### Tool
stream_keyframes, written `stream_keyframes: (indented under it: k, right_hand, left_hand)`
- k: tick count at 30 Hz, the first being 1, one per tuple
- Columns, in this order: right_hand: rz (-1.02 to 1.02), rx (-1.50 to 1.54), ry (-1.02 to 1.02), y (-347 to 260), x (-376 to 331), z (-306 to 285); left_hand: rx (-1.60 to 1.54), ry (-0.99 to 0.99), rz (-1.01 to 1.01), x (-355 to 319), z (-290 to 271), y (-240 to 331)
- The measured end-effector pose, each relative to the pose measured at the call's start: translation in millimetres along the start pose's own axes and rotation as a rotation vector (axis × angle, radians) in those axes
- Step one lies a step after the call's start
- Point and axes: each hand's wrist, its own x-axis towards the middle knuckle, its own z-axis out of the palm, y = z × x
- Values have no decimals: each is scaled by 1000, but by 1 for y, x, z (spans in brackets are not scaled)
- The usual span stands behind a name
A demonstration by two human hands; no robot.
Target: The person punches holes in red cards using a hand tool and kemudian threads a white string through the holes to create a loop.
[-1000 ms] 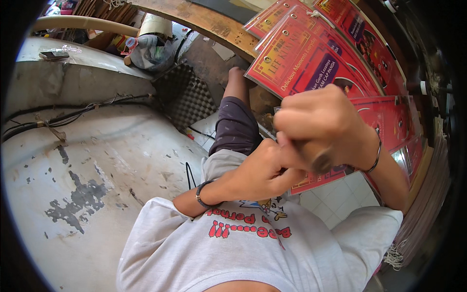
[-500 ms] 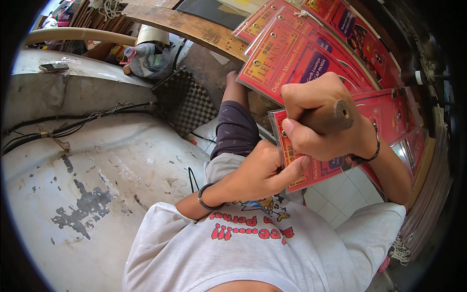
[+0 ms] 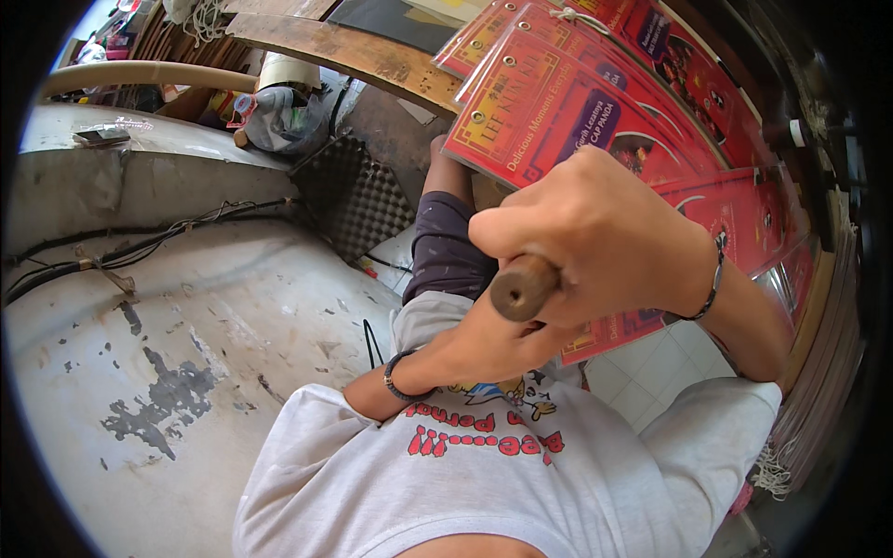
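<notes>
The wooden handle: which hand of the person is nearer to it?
Right. The right hand is closed around the wooden handle; the left hand shows just below it in view, partly hidden.

- we see a broad pale surface (image 3: 251, 298), scuffed and blotched with grey, filling the left side.
- black cables (image 3: 195, 220) run across it, and a small dark flat object (image 3: 102, 138) lies on its far part.
- near the cables' right end we find a dark, bumpy sheet (image 3: 353, 200).
- beyond that we spot a clear plastic bag (image 3: 284, 123), with a pale cylinder (image 3: 290, 71) just behind.
- a curved tan tube (image 3: 153, 74) stretches to their left.
- we notice a worn wooden board (image 3: 358, 60) at the top.
- white floor tiles (image 3: 656, 372) show below, right of centre.
</notes>
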Motion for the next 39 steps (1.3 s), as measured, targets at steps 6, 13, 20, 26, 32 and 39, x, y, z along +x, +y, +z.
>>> stream_keyframes:
  k: [6, 13, 20, 26, 32, 39]
  right_hand:
    - [143, 523, 253, 19, -12, -10]
    - [179, 473, 207, 8, -9, -11]
    - [193, 508, 203, 9, -9, -11]
    - [187, 511, 208, 15, -9, -9]
    - [170, 489, 195, 14, -9, -9]
    - [94, 400, 206, 15, -7, -7]
  left_hand:
    - [86, -97, -20, 12, -5, 6]
    - [32, -55, -6, 7, -2, 2]
    - [-598, 189, -68, -6, -5, -5]
    - [-632, 256, -63, -6, -7, -9]
    - [-619, 143, -101, 1, -18, -12]
    - [-630, 93, -177, 11, -24, -17]
